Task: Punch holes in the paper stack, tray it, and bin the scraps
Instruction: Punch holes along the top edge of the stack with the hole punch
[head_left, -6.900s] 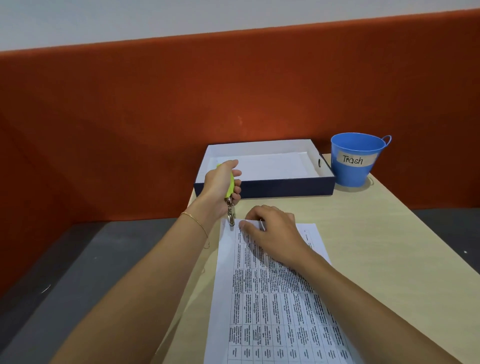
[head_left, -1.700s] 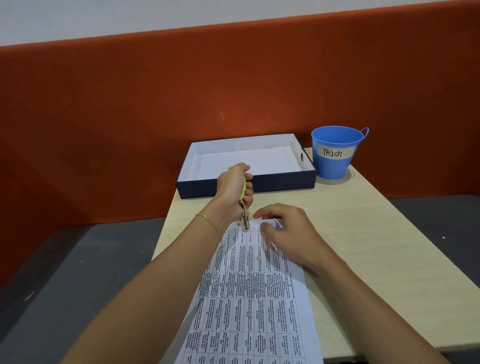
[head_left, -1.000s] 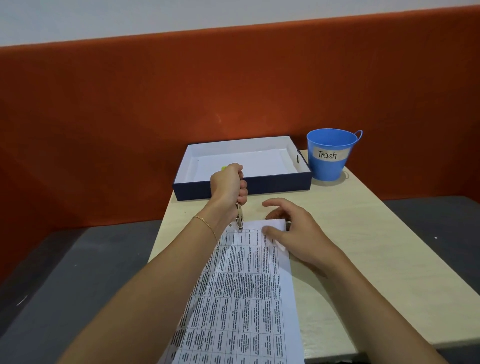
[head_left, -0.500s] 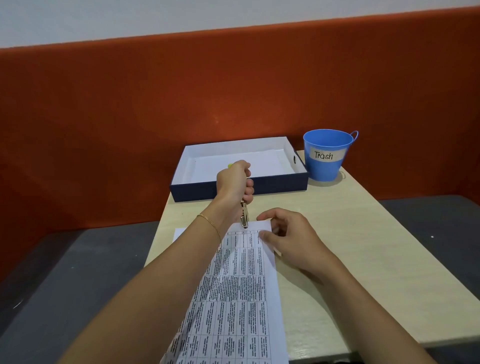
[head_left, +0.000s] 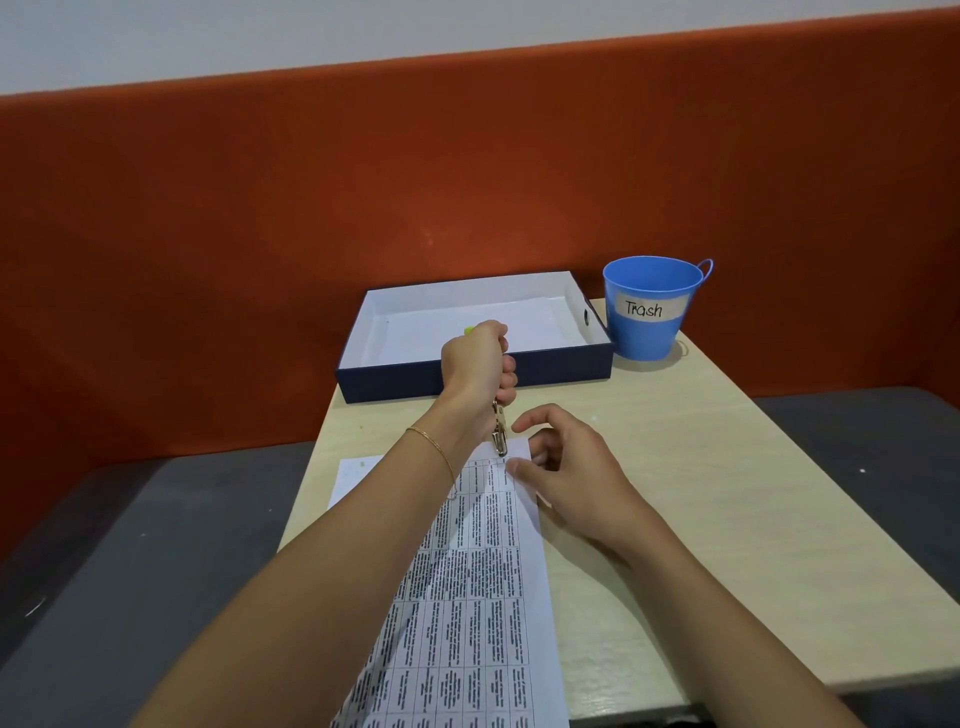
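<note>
Punching: left hand, grip closed on hole punch, bites far edge of paper stack, now skewed, near tray.
Steadying: right hand, loosely open, has shifted to stack's right edge.
Pending: traying; scraps to bucket.

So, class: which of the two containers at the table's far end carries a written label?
The blue bucket, marked "Trash"; the navy tray beside it is unlabelled.

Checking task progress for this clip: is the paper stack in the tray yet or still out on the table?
Out. The paper stack lies flat on the table, nearer than the tray.
</note>
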